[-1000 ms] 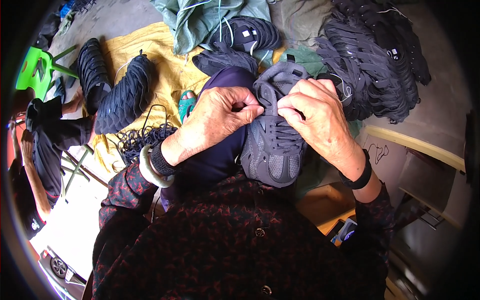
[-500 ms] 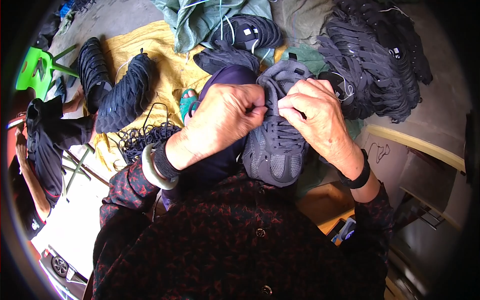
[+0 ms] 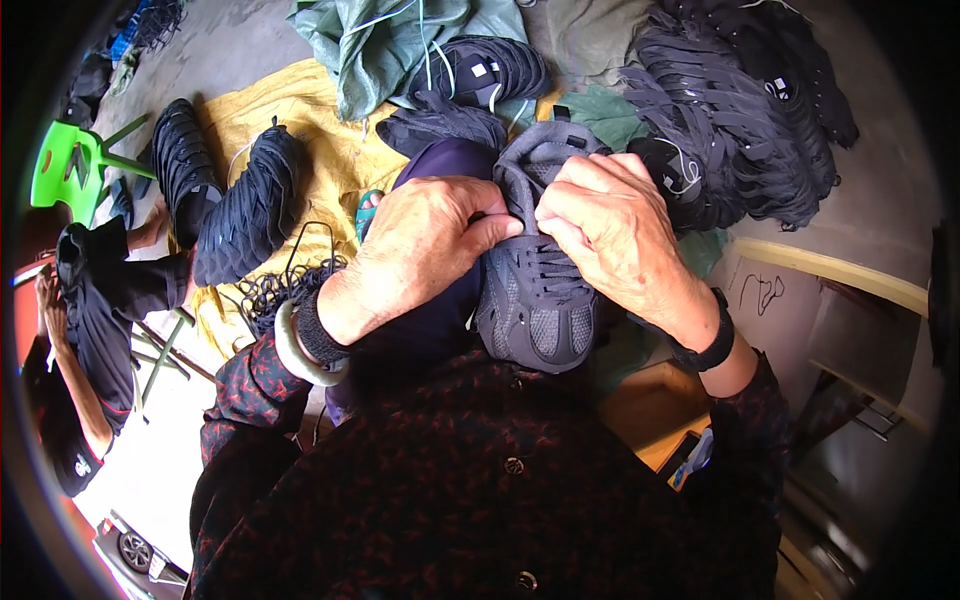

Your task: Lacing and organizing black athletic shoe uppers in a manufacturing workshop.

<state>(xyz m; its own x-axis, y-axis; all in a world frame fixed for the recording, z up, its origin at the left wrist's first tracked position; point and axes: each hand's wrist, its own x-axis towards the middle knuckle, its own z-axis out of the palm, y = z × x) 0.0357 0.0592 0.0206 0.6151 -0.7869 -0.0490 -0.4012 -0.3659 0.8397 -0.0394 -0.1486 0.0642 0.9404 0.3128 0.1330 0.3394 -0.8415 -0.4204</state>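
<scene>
A dark grey lace-up sneaker stands upright close to my body, its toe toward me and its heel away. Its black laces cross the front in several rows. My left hand is closed at the left edge of the opening, thumb pressed near the top of the lacing. Opposite it, my right hand pinches at the tongue and upper eyelets on the right side. Whether a lace end lies between the fingers is hidden. The fingertips of both hands nearly meet.
A pile of black shoe uppers lies at the far right. More uppers rest on a yellow sheet, near a tangle of black laces. A green chair and another person are at left; an open wooden drawer is at right.
My two hands have come closer together over the lacing. The left thumb now stretches forward against the shoe. The whole scene has shifted slightly left as the view turned.
</scene>
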